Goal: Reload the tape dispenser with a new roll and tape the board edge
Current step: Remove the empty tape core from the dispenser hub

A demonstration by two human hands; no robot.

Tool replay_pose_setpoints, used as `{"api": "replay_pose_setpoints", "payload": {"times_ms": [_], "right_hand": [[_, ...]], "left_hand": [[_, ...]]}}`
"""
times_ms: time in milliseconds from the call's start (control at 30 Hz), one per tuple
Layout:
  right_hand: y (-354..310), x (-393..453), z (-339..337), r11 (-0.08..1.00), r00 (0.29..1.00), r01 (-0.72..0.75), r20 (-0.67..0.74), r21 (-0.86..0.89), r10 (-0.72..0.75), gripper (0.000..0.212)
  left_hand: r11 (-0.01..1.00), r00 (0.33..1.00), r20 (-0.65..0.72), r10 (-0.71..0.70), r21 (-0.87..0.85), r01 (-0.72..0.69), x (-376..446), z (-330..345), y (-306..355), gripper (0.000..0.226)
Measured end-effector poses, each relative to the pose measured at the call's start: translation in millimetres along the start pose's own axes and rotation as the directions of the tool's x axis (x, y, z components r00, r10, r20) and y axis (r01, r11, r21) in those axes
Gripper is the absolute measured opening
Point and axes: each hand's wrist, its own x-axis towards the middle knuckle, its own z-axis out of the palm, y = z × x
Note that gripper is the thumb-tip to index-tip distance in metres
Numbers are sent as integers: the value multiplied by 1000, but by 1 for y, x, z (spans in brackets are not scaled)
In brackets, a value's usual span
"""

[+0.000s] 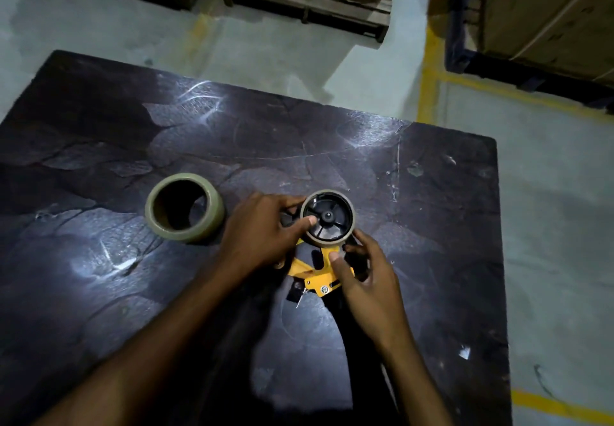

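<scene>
Fingers of the left hand (265,229) pinch the spent core (328,218) to pull it off, the right hand (360,271) clamping the yellow dispenser (315,273) steady, with the new roll (184,208) waiting left of centre.

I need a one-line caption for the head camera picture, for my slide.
Both hands hold a yellow tape dispenser on a dark board; a tape roll lies beside.
</scene>
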Motion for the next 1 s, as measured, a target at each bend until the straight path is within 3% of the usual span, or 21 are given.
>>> {"api": "replay_pose_setpoints", "payload": {"times_ms": [100, 233, 333, 467, 667, 833, 1000], "right_hand": [[-10, 22, 2, 997, 999, -8, -38, -78, 5, 45], [-22, 49, 8, 979, 999, -21, -43, -201, 13, 44], [-32, 66, 8, 990, 998, -50, -40, -129, 46, 34], [-34, 76, 8, 993, 993, -114, 5, -14, 114, 25], [-34, 82, 10, 987, 991, -130, 31, 94, 128, 19], [-34, 85, 18, 986, 991, -135, 13, 96, 134, 38], [-29, 88, 21, 986, 989, -137, -48, 95, 142, 36]], "left_hand": [[995, 997, 40, -68, -69, 71, 5, -4, 5, 34], [957, 970, 174, -169, -208, 204, 18, 2, -1, 47], [914, 951, 225, -213, -298, 275, 25, 5, -4, 56], [877, 949, 224, -222, -379, 295, 29, 11, -8, 40], [802, 946, 217, -242, -503, 321, 29, 11, -4, 43], [778, 945, 187, -269, -535, 328, 27, 11, -1, 55], [773, 936, 164, -313, -528, 351, 24, 12, 4, 34]]}}
